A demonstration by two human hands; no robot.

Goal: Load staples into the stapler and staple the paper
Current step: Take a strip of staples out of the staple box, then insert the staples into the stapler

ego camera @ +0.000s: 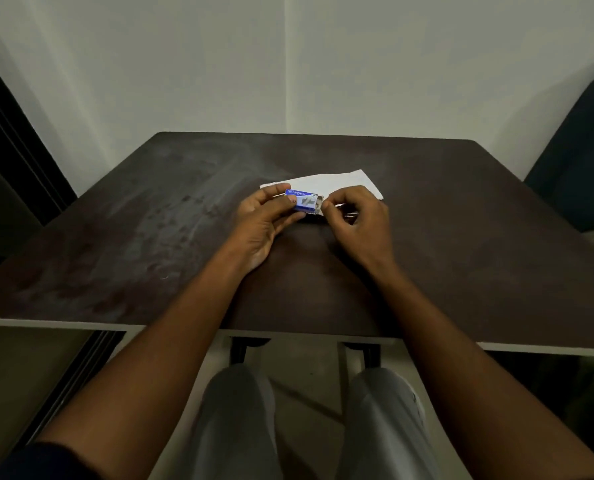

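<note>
While the left hand (261, 220) pinches the blue staple box (304, 201) between thumb and fingers, just above the dark table (150, 220), the box's inner tray sticks out on the right. Right hand (357, 220) has fingers curled, thumb and forefinger closed at the tray end; can't tell if they hold staples. White paper (351, 181) lies flat just beyond both hands. Stapler mostly hidden under right hand, only a metallic glint shows.

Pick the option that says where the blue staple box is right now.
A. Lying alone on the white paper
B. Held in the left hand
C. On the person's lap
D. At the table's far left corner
B: the left hand grips the blue staple box above the table, while the right hand's fingers work at its open end.
</note>
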